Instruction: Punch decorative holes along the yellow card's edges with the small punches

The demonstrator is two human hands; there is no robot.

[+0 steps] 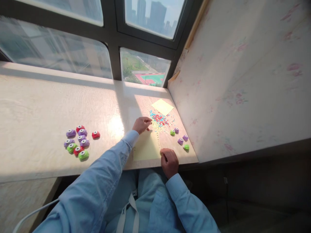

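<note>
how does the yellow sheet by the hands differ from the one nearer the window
The near sheet looks larger than the far sheet. The near sheet carries a row of small bits along its right side; the far sheet shows no such row. Both are yellowish and lie on the tabletop.

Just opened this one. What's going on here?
A person sits at a window ledge. Their left hand is at a scatter of tiny coloured pieces, fingers close together; whether it grips one is too small to tell. The right hand is curled by the right edge of a pale yellow sheet, where a row of tiny pieces runs. Eyed figures lie to both sides.
</note>
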